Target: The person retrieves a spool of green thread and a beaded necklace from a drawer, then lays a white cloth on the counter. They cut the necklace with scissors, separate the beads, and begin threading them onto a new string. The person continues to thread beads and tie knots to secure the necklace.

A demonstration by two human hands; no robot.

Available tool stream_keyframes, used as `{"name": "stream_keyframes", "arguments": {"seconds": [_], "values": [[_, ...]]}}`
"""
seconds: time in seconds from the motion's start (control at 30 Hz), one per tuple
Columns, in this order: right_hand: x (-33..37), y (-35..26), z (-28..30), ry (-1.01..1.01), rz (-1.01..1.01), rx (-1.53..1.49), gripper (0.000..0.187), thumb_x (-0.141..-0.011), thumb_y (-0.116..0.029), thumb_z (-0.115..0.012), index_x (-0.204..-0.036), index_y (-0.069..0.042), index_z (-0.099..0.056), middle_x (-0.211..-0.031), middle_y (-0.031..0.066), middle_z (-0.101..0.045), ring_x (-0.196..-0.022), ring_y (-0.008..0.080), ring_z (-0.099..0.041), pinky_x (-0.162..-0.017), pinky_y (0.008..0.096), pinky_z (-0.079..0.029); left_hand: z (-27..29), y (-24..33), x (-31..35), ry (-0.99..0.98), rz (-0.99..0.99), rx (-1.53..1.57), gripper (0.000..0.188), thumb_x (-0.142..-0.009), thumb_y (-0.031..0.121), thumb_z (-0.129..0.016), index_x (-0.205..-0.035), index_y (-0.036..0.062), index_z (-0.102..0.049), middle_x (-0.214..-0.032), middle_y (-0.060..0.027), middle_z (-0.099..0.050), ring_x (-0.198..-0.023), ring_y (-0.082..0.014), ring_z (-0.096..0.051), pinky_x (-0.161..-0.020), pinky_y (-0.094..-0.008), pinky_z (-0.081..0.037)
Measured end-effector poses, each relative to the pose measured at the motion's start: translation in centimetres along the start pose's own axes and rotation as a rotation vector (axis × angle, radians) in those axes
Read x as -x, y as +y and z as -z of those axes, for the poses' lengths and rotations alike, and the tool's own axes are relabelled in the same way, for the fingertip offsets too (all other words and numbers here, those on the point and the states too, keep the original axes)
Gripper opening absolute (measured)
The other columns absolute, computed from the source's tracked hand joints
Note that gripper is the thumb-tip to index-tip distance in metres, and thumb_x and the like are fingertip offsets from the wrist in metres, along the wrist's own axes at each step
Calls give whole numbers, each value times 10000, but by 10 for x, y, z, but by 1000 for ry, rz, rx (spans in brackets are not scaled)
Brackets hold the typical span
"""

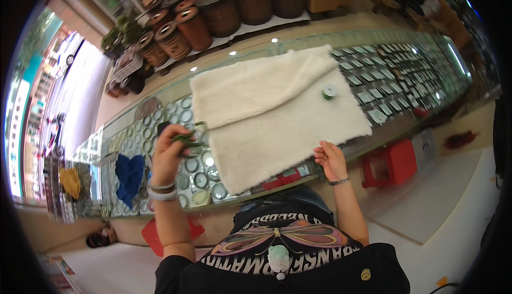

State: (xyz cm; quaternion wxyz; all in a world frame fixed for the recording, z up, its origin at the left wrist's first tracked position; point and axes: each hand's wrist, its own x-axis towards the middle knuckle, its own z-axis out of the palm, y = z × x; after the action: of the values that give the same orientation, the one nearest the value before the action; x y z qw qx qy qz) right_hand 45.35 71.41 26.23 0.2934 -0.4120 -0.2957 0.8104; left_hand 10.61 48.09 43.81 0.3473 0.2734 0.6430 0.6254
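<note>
My left hand is closed on a bundle of dark green cord, held over the left side of the glass counter; loose ends stick out past the fingers. My right hand hovers by the near right edge of a cream fluffy cloth, fingers loosely curled and apart, with nothing visible in them. The cloth lies on the counter with a long fold across it. A small spool of green thread stands on its right part.
Bangles fill the glass display counter on the left, small carded pieces on the right. A blue cloth lies at the left. A red stool stands near right; large brown jars line the far side.
</note>
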Motion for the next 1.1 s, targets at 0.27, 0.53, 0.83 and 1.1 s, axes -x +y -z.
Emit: {"name": "stream_keyframes", "arguments": {"seconds": [0.27,0.53,0.83,1.1], "values": [[5,-40,68,76,54,0,299,-984,-235,-580,-1147,15,-607,-876,76,-677,-718,109,-639,-623,241,-540,-197,-102,-103,-365,186,317,256,-952,59,-533,-1207,37,-543,-1033,-77,-648,-818,-137,-642,-665,-251,-502],[-33,-83,92,102,38,89,279,-968,-232,-607,-1122,0,-631,-873,59,-675,-705,92,-628,-614,227,-530,-167,-177,-77,32,273,54,366,-896,-1,-614,-1250,-27,-529,-1091,-129,-643,-934,-197,-653,-800,-298,-557],[-131,-119,57,-85,118,637,247,-944,-127,-616,-1145,16,-641,-858,57,-689,-642,89,-615,-567,220,-513,-144,-182,-18,381,242,77,261,-943,8,-545,-1197,-51,-556,-1103,-146,-647,-976,-211,-661,-859,-331,-558],[-121,-115,37,113,794,1157,294,-810,-70,-710,-1101,-39,-678,-1117,119,-650,-601,150,-625,-561,272,-504,-151,-160,-17,404,305,88,359,-974,62,-513,-1322,-19,-481,-1145,-154,-655,-977,-194,-663,-864,-336,-557]]}}
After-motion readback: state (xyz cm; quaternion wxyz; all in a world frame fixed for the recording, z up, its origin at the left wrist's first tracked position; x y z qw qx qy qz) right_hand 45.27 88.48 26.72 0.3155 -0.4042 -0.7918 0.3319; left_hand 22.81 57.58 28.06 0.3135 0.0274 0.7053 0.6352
